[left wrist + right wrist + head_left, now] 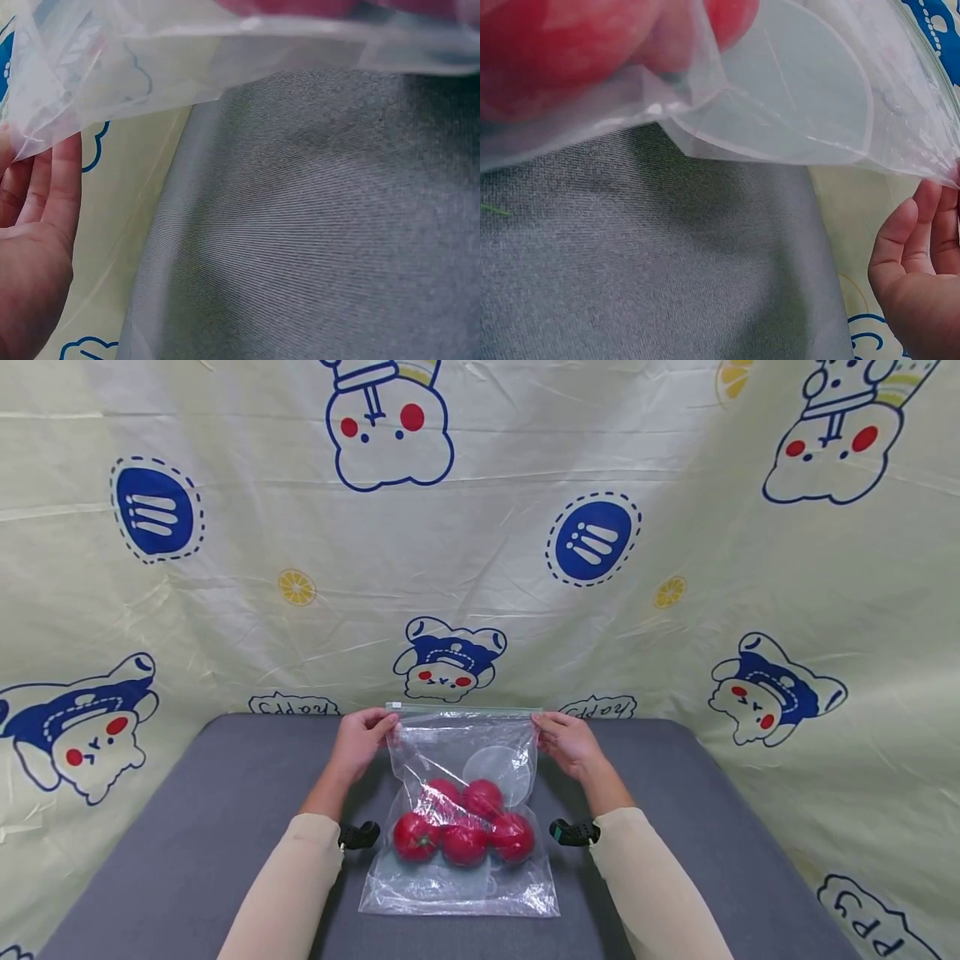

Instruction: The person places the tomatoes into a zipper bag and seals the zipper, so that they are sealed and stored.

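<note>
A clear zip bag (450,747) with several red tomatoes (464,844) inside is in the middle of the head view. My left hand (362,742) pinches the bag's top left corner, close to the white slider (395,705). At the opposite top corner my right hand (572,743) pinches the plastic between thumb and fingers. The zip strip (472,709) runs straight between both hands. In the left wrist view, the bag's edge reaches the fingers of the left hand (37,217). The right wrist view shows the right hand (922,255) at the other corner, with tomatoes (570,52) behind the plastic.
A grey cloth-covered table (247,793) lies under the bag. Behind it hangs a pale curtain (480,543) printed with cartoon bears. Each wrist carries a black strapped device, such as the one on the right (574,832). A small green bit (495,210) lies on the cloth.
</note>
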Demonstrator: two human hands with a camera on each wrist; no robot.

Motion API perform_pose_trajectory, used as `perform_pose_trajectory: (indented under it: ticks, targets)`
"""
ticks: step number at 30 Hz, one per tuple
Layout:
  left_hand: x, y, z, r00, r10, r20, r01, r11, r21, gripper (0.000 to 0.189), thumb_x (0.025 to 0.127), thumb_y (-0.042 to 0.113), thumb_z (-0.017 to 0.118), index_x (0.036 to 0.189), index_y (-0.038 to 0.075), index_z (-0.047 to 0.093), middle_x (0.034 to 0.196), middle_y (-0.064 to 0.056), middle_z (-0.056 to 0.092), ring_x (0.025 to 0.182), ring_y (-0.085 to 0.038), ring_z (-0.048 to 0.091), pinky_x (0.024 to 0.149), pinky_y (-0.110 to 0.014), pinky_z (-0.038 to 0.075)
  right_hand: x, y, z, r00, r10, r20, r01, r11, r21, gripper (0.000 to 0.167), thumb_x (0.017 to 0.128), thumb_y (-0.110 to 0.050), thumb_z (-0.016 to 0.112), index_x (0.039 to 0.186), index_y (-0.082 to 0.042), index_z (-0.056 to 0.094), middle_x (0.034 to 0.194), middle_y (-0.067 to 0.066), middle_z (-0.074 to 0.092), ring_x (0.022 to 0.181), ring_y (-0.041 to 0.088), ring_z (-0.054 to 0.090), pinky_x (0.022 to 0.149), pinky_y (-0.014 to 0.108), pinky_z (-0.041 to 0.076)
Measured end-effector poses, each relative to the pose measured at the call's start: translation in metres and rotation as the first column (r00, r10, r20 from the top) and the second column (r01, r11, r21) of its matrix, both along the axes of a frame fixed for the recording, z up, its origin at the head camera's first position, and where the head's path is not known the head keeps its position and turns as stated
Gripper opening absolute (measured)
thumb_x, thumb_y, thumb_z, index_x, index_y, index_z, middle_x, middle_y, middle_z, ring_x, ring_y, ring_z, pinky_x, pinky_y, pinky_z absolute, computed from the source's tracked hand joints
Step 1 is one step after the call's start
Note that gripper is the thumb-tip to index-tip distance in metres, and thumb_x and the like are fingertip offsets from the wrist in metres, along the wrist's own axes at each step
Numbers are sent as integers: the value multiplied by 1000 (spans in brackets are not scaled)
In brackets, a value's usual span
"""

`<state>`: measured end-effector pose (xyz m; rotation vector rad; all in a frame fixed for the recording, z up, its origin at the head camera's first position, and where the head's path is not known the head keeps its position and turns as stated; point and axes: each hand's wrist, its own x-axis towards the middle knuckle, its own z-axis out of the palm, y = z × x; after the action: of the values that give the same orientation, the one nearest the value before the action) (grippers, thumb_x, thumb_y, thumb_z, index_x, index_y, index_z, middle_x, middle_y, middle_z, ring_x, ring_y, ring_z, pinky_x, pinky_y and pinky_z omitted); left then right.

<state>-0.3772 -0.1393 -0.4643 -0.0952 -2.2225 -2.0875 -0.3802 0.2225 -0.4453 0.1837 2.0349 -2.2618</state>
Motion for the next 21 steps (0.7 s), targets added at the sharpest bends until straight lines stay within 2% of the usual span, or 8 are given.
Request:
perform_pose_trajectory:
  ticks: [6,12,17,21]
  targets:
    - [1,1,-4,1000,6,16,-7,999,51,30,100,13,67,118,-11,66,85,3,63,75,-7,62,69,-23,61,-2,-4,0,1000,-16,-17,15,1000,-27,5,100,-15,68,98,-13,72,78,-6,70,71,8,64,70,23,53]
    - [4,5,-3,999,-29,26,25,990,137,26,101,11,66,115,-11,64,82,8,70,74,-6,67,69,-25,62,-2,-7,0,999,-47,-13,47,998,-43,5,99,-13,69,101,-10,71,78,-6,69,70,8,63,68,23,52]
    - [4,5,-3,998,-57,27,52,985,166,23,101,10,65,113,-10,64,84,8,75,75,-5,69,69,-23,61,0,-7,1,998,-55,-12,55,998,-3,23,100,-16,68,118,-2,67,82,-6,70,73,8,65,70,23,54]
    - [5,6,-3,998,-54,32,47,983,175,26,101,10,65,115,-12,63,84,8,76,77,-4,72,69,-22,61,-1,-8,1,998,-59,-16,59,998,-3,35,99,-17,69,128,3,63,83,-6,71,73,8,66,70,22,55]
